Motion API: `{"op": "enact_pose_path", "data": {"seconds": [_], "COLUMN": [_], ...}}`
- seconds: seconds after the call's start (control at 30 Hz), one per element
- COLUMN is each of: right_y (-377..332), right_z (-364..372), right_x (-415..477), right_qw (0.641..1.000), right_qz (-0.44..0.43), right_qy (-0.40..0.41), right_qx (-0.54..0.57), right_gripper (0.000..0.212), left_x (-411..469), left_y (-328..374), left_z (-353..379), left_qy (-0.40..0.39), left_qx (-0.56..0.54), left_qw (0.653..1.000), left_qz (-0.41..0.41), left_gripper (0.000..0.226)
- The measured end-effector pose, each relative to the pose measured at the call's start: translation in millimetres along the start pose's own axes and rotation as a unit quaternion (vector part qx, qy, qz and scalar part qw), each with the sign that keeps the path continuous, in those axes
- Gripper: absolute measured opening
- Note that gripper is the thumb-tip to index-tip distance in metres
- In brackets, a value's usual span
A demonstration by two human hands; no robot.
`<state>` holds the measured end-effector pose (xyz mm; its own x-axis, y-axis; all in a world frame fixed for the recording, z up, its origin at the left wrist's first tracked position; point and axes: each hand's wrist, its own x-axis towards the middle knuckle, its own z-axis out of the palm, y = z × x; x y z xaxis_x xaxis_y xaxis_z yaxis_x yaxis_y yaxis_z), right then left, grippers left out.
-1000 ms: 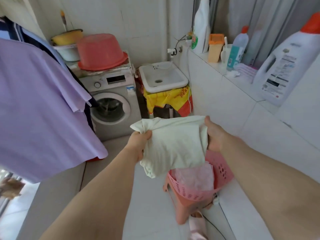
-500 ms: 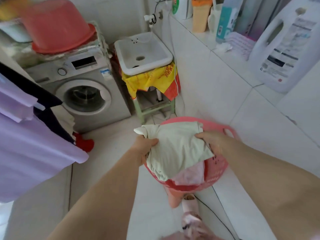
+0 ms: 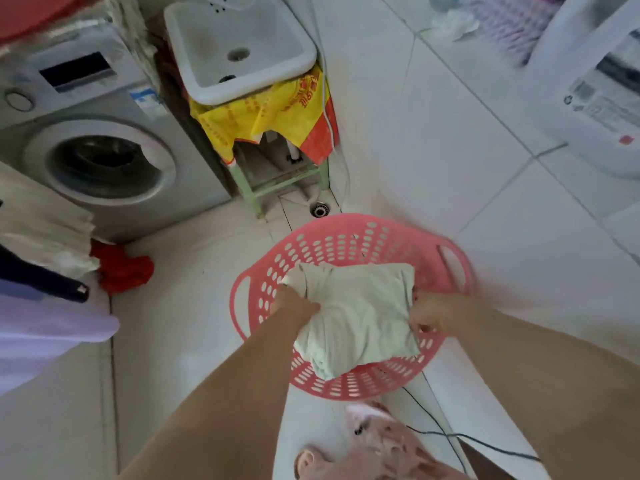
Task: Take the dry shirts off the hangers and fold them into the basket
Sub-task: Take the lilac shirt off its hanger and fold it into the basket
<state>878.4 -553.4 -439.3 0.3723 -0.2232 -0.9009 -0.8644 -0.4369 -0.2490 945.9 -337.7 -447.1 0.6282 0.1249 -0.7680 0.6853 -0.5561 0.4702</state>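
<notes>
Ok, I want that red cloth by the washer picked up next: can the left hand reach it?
Probably not yet: the left hand grips the folded shirt over the basket. Nothing visible lies between it and the red cloth, so once freed, likely yes.

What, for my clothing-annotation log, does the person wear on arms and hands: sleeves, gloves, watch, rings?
Nothing visible. The left hand and right hand are ungloved, and both arms are bare to the frame edge: no sleeve, watch or bracelet. The fingers are blurred and partly behind the pale green folded shirt, so rings cannot be judged.
</notes>
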Motion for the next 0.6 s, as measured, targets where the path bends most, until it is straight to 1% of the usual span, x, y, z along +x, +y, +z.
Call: {"op": "enact_pose_path", "data": {"seconds": [0.03, 0.07, 0.13, 0.2, 0.23, 0.27, 0.33, 0.43, 0.53, 0.6], "right_y": [3, 5, 5, -1, -6, -12, -29, -57, -77, -85], "right_z": [-1, -5, -9, -9, -8, -9, -9, -4, 7, 15], "right_x": [3, 4, 8, 10, 11, 12, 15, 16, 13, 10], "right_qw": [0.997, 0.994, 0.992, 0.993, 0.993, 0.992, 0.991, 0.993, 0.991, 0.99], "right_qz": [-0.005, -0.009, -0.024, 0.004, 0.01, -0.004, -0.059, -0.095, -0.112, -0.122], "right_qy": [0.011, 0.019, 0.006, -0.021, -0.023, -0.029, -0.012, -0.008, -0.011, -0.014], "right_qx": [-0.076, -0.112, -0.124, -0.118, -0.118, -0.122, -0.121, -0.071, -0.07, -0.068], "right_gripper": [0.017, 0.01, 0.011, 0.008, 0.01, 0.014, 0.028, 0.035, 0.031, 0.025], "left_x": [2, 6, 10, 14, 15, 17, 16, 9, 2, -1], "left_y": [3, 4, 8, 9, 10, 10, 15, 23, 23, 17], "left_z": [0, 5, 9, 10, 10, 8, 2, -12, -29, -39], "left_qy": [0.033, 0.057, 0.063, 0.047, 0.039, 0.039, 0.035, 0.039, 0.051, 0.054], "left_qx": [0.056, 0.085, 0.092, 0.091, 0.087, 0.08, 0.059, 0.026, 0.008, -0.016], "left_qw": [0.998, 0.995, 0.994, 0.994, 0.995, 0.996, 0.997, 0.999, 0.999, 0.998], "left_qz": [-0.005, -0.013, -0.016, -0.024, -0.03, -0.03, -0.017, 0.002, 0.002, -0.004], "left_gripper": [0.056, 0.051, 0.044, 0.044, 0.044, 0.042, 0.035, 0.017, 0.027, 0.025]}}
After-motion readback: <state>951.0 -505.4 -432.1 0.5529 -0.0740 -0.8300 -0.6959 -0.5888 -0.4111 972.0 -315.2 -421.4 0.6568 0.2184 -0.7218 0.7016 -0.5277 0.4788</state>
